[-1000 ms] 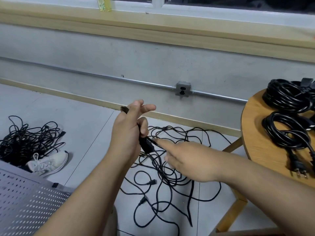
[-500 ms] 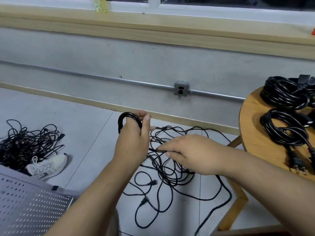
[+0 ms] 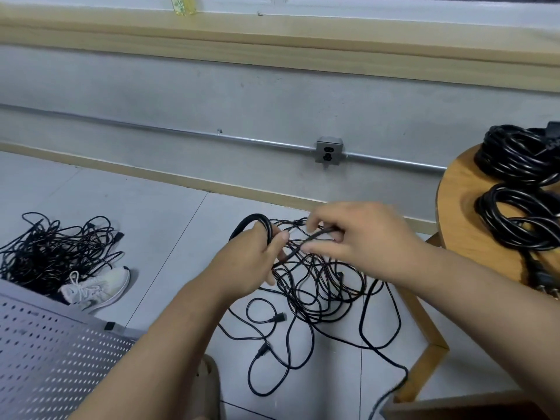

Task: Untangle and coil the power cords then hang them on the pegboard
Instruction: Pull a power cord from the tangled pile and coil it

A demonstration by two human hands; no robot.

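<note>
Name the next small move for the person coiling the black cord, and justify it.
Probably the right hand should lay its pinched stretch of thin black power cord onto the small loop the left hand holds: the coil is barely begun, the rest lies loose below.

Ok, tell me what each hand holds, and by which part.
The left hand grips the black cord by its small coil; the right hand pinches the same cord's loose run just beside the coil.

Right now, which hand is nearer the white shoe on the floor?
Left. The left hand, gripping a cord loop, is right of the shoe; the right hand is farther right, toward the round table.
</note>
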